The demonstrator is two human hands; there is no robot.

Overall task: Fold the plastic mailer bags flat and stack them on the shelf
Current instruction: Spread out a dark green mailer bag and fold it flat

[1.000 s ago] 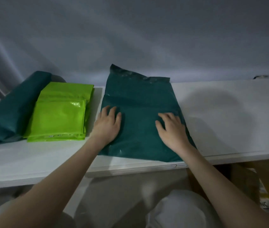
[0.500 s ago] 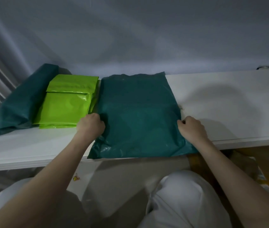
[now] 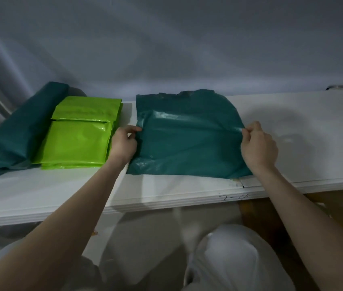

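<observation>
Since a second ago my hands have left the bag's face for its side edges. My left hand (image 3: 124, 143) pinches the left edge of the dark green mailer bag (image 3: 187, 141) and my right hand (image 3: 258, 147) the right edge. It lies on the white shelf (image 3: 304, 131), right of the lime green bags (image 3: 80, 133).

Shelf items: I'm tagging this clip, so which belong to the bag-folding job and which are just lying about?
Job:
- teal mailer bag, pinched by left hand and right hand
- green mailer stack
- white shelf

Lying about:
- teal sheet at the far left
</observation>
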